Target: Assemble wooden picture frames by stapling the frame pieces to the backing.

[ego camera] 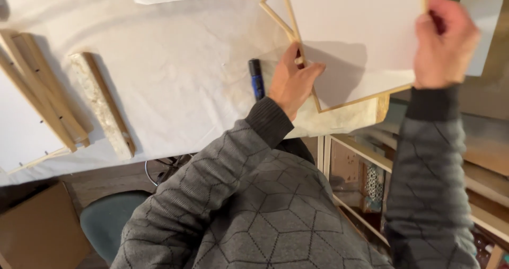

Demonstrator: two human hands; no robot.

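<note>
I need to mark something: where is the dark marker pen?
The marker pen lies on the white-covered table, mid-frame, just left of the left hand.

The white panel [366,30] with a thin wooden frame is lying tilted over the worktop's corner. Both hands are gripping its opposite edges.

The white panel [366,30] looks like smooth, matt paper or board, edged with thin strips of pale, bare wood. The left hand [292,83] and right hand [442,43] grip that wooden edging. The table covering [175,78] is white paper, matt and slightly creased. The marker [256,78] has a glossy dark blue plastic barrel. The plank [103,104] shows raw wood with a rough, speckled chipboard face. Both sleeves [424,184] are soft grey quilted cloth.
</note>
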